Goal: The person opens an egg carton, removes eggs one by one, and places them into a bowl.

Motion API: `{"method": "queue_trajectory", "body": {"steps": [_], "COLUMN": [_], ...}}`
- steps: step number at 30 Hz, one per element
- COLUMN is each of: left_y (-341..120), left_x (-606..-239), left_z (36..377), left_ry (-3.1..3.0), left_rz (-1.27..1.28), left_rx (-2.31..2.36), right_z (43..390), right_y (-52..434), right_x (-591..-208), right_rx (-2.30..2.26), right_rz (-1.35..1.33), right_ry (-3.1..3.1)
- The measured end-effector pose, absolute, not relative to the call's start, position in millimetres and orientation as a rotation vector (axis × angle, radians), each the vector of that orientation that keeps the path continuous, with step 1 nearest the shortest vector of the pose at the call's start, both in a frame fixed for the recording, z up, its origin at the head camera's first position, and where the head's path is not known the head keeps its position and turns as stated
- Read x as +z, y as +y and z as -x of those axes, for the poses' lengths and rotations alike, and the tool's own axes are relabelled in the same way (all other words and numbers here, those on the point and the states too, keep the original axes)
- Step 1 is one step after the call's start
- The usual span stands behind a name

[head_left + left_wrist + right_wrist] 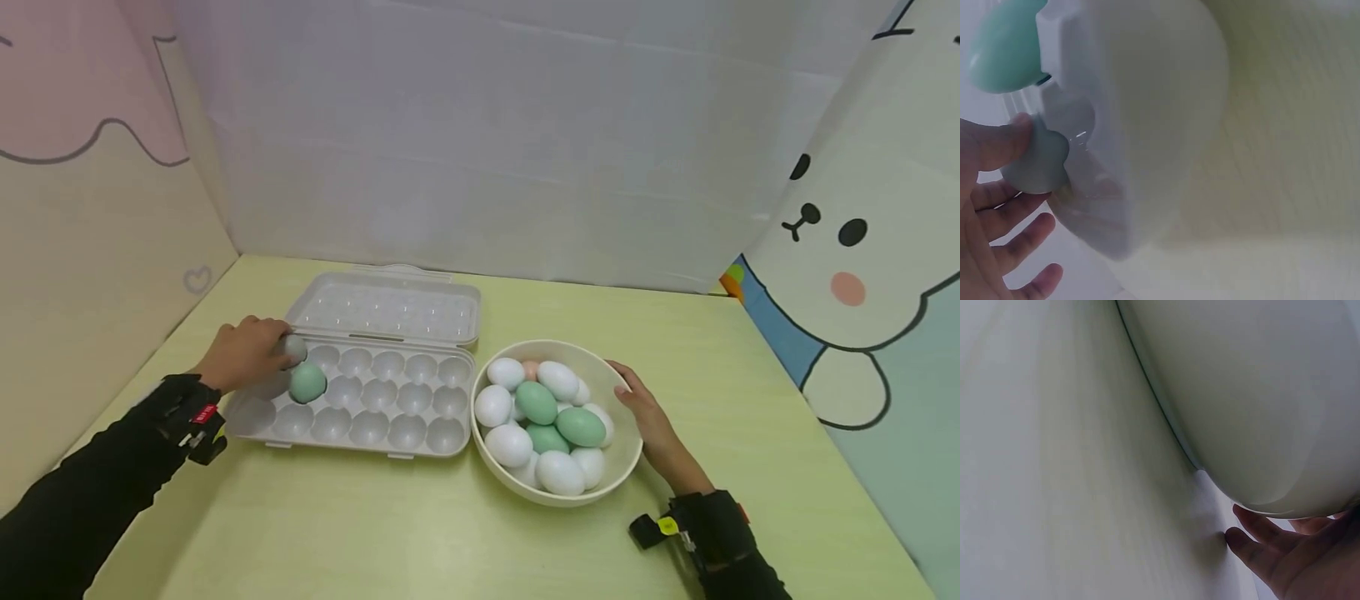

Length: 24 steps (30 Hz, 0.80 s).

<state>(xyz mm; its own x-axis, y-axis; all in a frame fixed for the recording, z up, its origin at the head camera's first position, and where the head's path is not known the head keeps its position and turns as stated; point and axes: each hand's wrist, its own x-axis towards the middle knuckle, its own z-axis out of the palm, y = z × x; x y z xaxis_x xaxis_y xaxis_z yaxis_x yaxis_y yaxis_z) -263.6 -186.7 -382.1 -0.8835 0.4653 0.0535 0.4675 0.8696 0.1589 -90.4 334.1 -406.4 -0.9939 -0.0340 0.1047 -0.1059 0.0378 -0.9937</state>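
My left hand (pixel 247 352) is over the far left corner of a grey egg carton (pixel 431 446). Its thumb and fingers pinch a pale green egg (pixel 1038 162) at a corner cup, while the other fingers spread apart. Another green egg (pixel 307 382) sits in the carton beside it. To the right, a cream bowl (pixel 626 475) is heaped with white eggs (pixel 560 473), several green eggs (pixel 581 427) and a partly hidden pinkish one. My right hand (pixel 651 421) holds the bowl at its right rim, fingers against the outer wall in the right wrist view.
The carton's lid (pixel 386 304) lies folded back behind it. A white sheet (pixel 480 150) rises behind the pale yellow-green table (pixel 360 533). Cartoon-printed panels (pixel 97 275) border the left and right. The bowl stands close against the carton's right end.
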Motion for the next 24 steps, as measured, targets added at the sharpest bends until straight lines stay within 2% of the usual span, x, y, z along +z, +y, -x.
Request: {"method": "queue_trajectory", "body": {"steps": [6,10,17,24], "left_y": [-181.4,-156.2,-46.3,50.3], "left_x": [-367.5,-342.1,-301.2,-281.3], "left_z": [253.9,243.3,210.2,176.3], "left_ry": [-2.962,-2.763,-2.439,-2.35], "left_rz": [0.751,0.955,1.453,1.702], "left_rx": [-0.258,-0.323,-0.581,-0.336], "right_z": [91.0,89.8,87.8,87.7], "right_y": [334.8,335.8,338.3,336.7], "right_x": [-408.2,-408.2,-407.7,-409.7], "right_rx": [2.129,2.118,2.082,2.121], "right_rz": [-0.164,-0.144,-0.1,-0.12], "right_ry": [-2.244,-2.269,-2.328,-2.293]}}
